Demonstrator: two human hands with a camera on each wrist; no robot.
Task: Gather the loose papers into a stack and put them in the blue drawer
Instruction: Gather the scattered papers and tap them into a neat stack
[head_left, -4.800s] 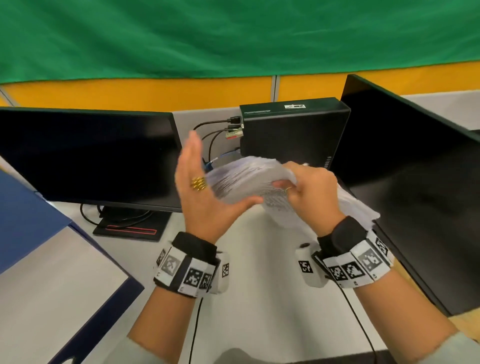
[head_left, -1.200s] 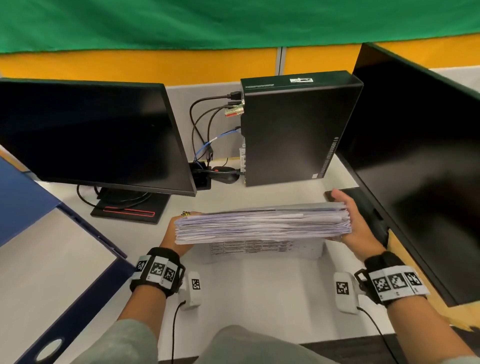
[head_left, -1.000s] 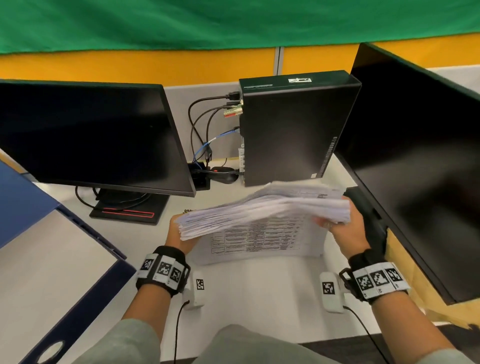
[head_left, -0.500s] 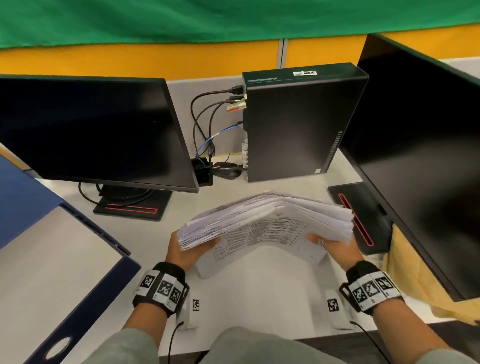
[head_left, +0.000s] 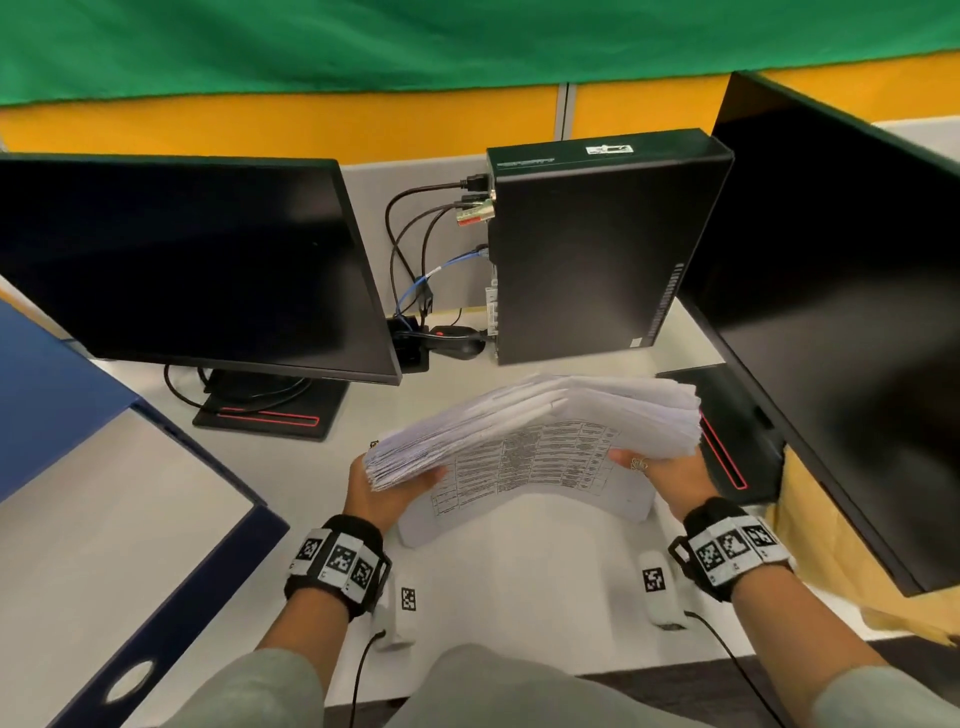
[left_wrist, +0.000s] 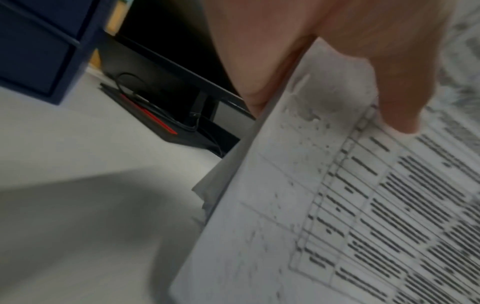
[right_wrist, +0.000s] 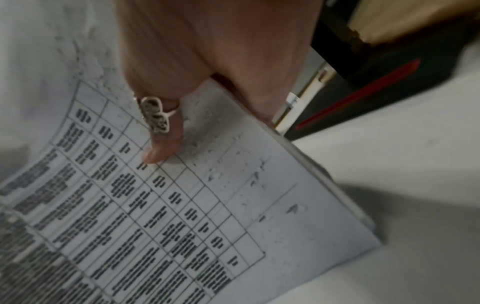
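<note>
- Two hands hold one thick stack of papers above the white desk, in front of the person.
- The left hand grips the stack's left end, thumb on the near printed face, fingers hidden behind the sheets.
- In the left wrist view the thumb presses on the printed table of the outer sheet.
- The right hand grips the right end the same way; a ring sits on the digit that lies on the sheet.
- The stack bows upward in the middle, and its near sheet hangs down so that its lower edge is at or just above the desk; I cannot tell which.
- The blue drawer stands open at the left, well apart from the papers, with a flat white surface inside.
- Behind the papers stand a black computer case, a left monitor and a right monitor.
- A green cloth hangs above the yellow partition.
</note>
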